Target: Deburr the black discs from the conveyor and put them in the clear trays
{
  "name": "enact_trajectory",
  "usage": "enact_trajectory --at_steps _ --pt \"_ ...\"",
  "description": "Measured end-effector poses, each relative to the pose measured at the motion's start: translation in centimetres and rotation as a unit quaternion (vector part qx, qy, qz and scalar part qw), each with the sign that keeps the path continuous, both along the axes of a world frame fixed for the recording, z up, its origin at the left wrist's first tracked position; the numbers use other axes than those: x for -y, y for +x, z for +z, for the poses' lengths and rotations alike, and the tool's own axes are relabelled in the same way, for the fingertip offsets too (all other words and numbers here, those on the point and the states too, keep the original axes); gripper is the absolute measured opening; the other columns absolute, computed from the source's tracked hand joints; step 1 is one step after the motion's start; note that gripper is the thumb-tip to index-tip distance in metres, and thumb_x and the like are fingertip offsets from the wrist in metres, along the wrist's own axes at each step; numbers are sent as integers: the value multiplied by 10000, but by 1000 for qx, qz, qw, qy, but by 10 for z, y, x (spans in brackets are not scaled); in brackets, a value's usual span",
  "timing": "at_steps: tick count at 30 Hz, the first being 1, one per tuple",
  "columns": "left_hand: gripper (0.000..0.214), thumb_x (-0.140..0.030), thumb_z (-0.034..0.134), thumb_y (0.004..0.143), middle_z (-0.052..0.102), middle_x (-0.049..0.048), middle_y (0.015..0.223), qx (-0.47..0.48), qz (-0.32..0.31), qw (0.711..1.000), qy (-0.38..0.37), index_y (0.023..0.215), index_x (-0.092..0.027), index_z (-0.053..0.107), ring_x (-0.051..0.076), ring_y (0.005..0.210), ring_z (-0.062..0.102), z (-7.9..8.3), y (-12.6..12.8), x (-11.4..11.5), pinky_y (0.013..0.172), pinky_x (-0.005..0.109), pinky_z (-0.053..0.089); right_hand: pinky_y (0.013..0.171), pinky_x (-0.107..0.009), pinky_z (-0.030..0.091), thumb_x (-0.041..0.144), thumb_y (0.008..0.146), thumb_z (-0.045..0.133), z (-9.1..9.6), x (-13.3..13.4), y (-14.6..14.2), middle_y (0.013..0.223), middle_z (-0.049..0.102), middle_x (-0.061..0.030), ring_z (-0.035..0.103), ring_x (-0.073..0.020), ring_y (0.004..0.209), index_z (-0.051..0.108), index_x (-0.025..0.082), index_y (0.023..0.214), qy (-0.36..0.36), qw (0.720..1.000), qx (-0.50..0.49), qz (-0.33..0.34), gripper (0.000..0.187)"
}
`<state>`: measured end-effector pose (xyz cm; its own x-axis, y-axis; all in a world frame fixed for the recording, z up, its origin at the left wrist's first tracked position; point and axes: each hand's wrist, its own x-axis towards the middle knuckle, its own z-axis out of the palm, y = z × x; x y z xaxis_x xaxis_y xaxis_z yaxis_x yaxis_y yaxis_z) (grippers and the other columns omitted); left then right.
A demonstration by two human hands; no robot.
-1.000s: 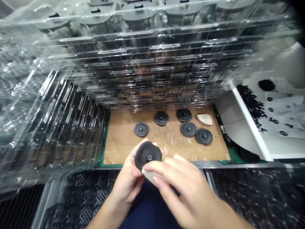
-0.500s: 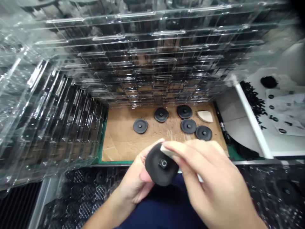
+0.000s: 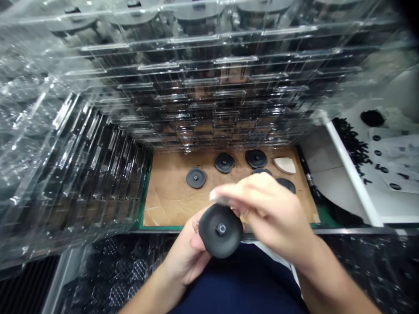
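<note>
My left hand (image 3: 191,244) holds a black rounded disc (image 3: 214,240) by its edge, with its hollow face and small central stud turned up. Over the disc's far edge is my right hand (image 3: 268,209), blurred by motion, its fingers pinched on a small pale pad (image 3: 220,198). Whether the pad touches the rim I cannot tell. On the brown cardboard sheet (image 3: 170,205) beyond lie similar black discs (image 3: 196,178), several in all, two partly hidden behind my right hand. A pale wedge-shaped piece (image 3: 284,165) lies at the sheet's right.
Tall stacks of clear plastic trays (image 3: 209,83) rise behind the cardboard and at the left (image 3: 85,144). To the right, a white bin wall (image 3: 353,174) borders a pile of small black parts (image 3: 350,139) and papers. More trays (image 3: 121,270) with dark parts sit below the bench edge.
My right hand has lifted and turned over the disc, moving the pale pad left along its far edge. The disc stays in my left hand. The view has shifted slightly.
</note>
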<state>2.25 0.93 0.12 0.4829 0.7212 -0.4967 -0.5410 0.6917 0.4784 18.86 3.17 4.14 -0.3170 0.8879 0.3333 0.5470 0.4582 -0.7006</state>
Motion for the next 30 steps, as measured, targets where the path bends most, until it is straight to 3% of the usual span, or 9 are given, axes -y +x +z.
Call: enact_trajectory --at_steps 3,9,11,15,18,21,23,27,30 --pt "638 -421 854 558 716 69 1047 55 17 998 1 1124 -202 656 225 918 683 -1 -3 0 895 321 500 726 -296 489 235 936 474 -41 6 14 969 707 -52 639 -168 831 663 203 1086 -121 982 -14 -144 244" --pt "548 -288 844 616 722 58 1062 49 38 998 -25 1128 -224 661 201 939 677 -8 -5 2 867 287 514 688 -330 574 263 886 498 -111 46 10 879 756 -67 711 -214 795 716 184 963 -226 966 -33 -120 245" --pt "568 -301 859 590 723 58 1063 45 38 998 -25 1119 -222 666 199 946 675 -9 -2 2 846 268 521 727 -338 579 269 897 498 -101 47 8 949 755 -78 713 -222 859 705 178 985 -222 963 -48 -147 243" --pt "647 -342 895 497 725 38 1042 16 46 999 -13 1094 -225 675 187 909 681 -2 5 2 828 233 521 822 -287 543 222 922 501 -36 35 -2 1138 699 -66 660 -184 1013 636 207 1123 -97 964 -94 -229 242" --pt "515 -282 858 591 720 44 1036 -32 53 998 2 1071 -226 680 195 971 661 2 7 2 904 261 493 783 -306 525 130 908 469 2 33 -17 989 728 -91 667 -182 865 643 131 1102 35 991 -66 -110 260" --pt "565 -308 875 550 713 52 1080 -49 71 996 7 1075 -237 679 228 1001 654 2 3 4 927 307 494 659 -294 507 110 899 459 10 34 -26 813 714 -58 634 -163 700 664 114 1026 -22 999 -36 7 241" --pt "595 -303 896 505 726 37 1041 -64 79 995 1 1059 -245 688 212 968 665 1 2 6 881 274 511 620 -292 483 109 893 472 8 32 -30 806 708 -40 618 -158 678 672 137 964 -51 999 -13 9 214" --pt "520 -357 867 556 741 39 965 -52 45 998 1 1037 -236 708 191 910 679 4 5 8 888 280 516 663 -331 458 113 917 416 5 27 -33 874 709 -101 617 -188 737 635 68 1053 52 996 -27 -67 262" --pt "609 -366 899 475 742 42 1029 -20 43 999 12 1044 -252 711 184 931 678 3 3 5 899 262 510 678 -283 449 107 914 440 9 33 -23 818 695 -47 602 -151 714 631 114 1049 4 998 -56 22 234"
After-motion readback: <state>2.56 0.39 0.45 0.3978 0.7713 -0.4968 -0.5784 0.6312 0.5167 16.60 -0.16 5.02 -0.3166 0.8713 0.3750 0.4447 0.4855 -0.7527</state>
